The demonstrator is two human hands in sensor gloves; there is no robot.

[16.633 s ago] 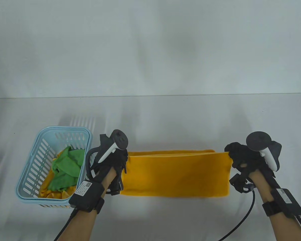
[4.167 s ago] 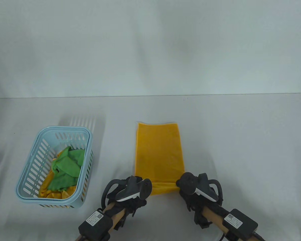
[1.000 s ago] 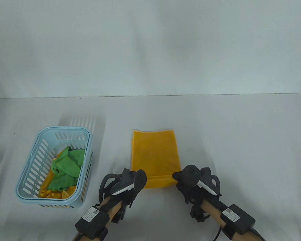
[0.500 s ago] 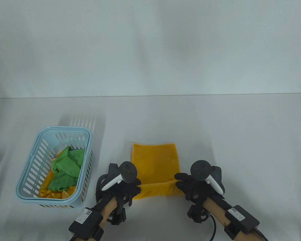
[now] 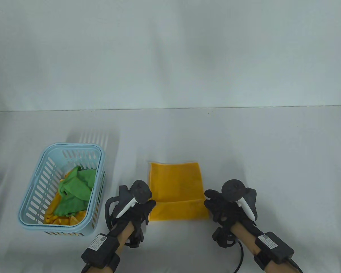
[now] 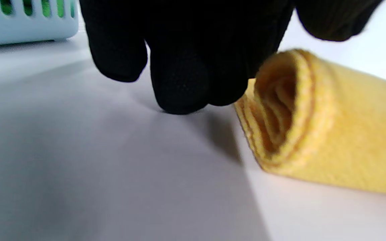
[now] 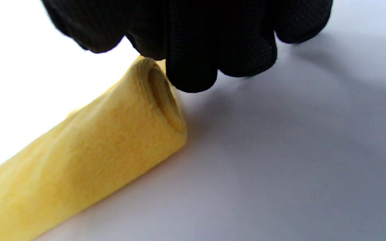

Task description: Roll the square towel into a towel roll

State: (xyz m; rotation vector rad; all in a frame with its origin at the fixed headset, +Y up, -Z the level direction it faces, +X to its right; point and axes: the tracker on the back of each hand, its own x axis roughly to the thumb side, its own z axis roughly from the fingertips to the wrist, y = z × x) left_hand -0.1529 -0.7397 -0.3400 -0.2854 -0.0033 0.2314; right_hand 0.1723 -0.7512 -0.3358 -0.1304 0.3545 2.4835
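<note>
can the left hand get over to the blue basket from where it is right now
Probably yes. The left hand sits at the near left end of the yellow towel, and only bare table lies between it and the blue basket further left. It would have to leave the half-made roll first.

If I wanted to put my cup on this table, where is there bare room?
Bare table lies right of the yellow towel, and across the back strip behind the blue basket. The near middle is crowded: the left hand and right hand flank the towel's rolled end, with only a narrow gap between basket and towel.
</note>
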